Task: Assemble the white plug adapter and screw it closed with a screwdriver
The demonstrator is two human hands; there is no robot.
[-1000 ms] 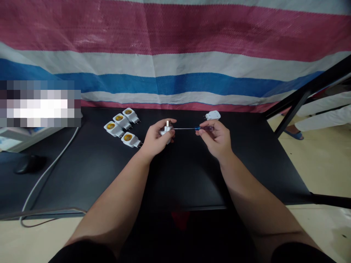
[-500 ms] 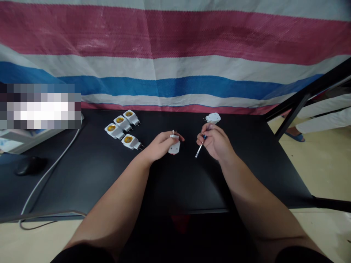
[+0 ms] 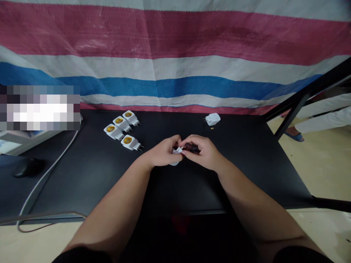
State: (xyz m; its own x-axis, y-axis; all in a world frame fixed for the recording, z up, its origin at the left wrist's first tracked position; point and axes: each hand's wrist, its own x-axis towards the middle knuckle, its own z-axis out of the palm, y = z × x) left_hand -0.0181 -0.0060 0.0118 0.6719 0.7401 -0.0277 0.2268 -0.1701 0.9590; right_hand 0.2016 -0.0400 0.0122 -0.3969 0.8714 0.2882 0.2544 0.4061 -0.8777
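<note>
Both my hands meet over the middle of the black table point(image 3: 246, 171). My left hand point(image 3: 163, 152) is closed around a small white plug adapter point(image 3: 176, 151), which mostly hides under the fingers. My right hand point(image 3: 201, 151) is closed too, its fingertips pinching at the adapter's prongs; a dark bit of the screwdriver handle point(image 3: 192, 147) shows in its grip, while the shaft is hidden. Left of my hands lies a cluster of several white adapters with yellow centres point(image 3: 122, 129).
One more white adapter point(image 3: 212, 119) lies at the back right with a tiny brass part point(image 3: 211, 128) beside it. A grey cable point(image 3: 44, 175) and a dark mouse point(image 3: 29, 166) sit at the left. A striped tarp point(image 3: 175, 58) hangs behind; a black frame point(image 3: 298, 96) stands right.
My hands have come together: the right hand moved left and down with the screwdriver to the adapter, which the left hand lowered toward the table. The screwdriver shaft no longer shows.
</note>
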